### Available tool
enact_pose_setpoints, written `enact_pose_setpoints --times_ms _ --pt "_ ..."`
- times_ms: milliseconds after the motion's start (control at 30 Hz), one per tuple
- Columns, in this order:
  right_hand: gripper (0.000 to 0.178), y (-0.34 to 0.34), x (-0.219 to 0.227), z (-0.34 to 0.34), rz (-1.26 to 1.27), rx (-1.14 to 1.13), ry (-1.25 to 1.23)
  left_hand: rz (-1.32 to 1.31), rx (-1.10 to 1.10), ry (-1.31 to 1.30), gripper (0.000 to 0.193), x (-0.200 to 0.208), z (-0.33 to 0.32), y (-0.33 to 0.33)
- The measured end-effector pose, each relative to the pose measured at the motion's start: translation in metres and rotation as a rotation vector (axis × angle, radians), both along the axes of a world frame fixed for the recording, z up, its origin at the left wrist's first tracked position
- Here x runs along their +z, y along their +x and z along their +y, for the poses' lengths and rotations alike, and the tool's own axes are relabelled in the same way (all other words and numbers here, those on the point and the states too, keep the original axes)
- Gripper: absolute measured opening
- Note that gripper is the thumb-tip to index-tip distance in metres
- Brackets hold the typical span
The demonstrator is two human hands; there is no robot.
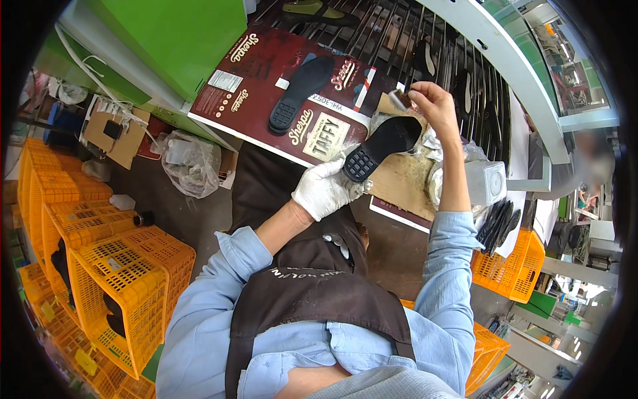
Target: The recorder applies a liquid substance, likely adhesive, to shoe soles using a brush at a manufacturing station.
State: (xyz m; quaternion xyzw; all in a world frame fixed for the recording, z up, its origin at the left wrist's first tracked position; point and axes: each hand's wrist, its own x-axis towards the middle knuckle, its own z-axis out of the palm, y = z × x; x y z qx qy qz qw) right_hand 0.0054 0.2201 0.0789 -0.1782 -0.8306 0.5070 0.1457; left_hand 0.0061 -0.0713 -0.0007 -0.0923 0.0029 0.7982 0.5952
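Cardboard sheet (266, 73) underlies gloved left hand (323, 189) gripping black sole (382, 143); right hand (428, 100) pinches brush (399, 100).

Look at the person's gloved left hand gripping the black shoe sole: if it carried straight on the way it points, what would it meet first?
The left hand points up and right along the black sole it holds. Going on, it would probably first meet the raised right hand with its small brush, though depth is unclear.

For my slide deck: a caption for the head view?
Gloved left hand holds a black shoe sole; bare right hand lifts a small brush.
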Motion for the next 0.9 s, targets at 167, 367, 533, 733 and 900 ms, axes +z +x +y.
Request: enact_pose_setpoints --times_ms 167,367,533,733,900 --pt "0.018 0.016 -0.003 0.005 -0.095 0.038 0.478 0.008 0.016 -0.03 0.042 0.004 -0.001 0.0" --pt "0.021 0.041 -0.023 0.042 -0.046 -0.19 0.131 0.032 -0.007 -0.019 0.041 0.004 0.0 0.003" --pt "0.021 0.058 -0.036 0.046 -0.101 -0.438 0.493 0.051 0.002 -0.055 0.045 0.004 -0.001 0.004" --pt "0.023 0.064 -0.038 0.033 -0.154 -0.314 0.322 0.071 -0.037 0.121 0.046 0.014 -0.001 0.004" --pt "0.022 0.072 -0.03 0.026 -0.046 -0.453 0.305 0.41 -0.041 0.018 0.066 0.027 0.0 0.005"
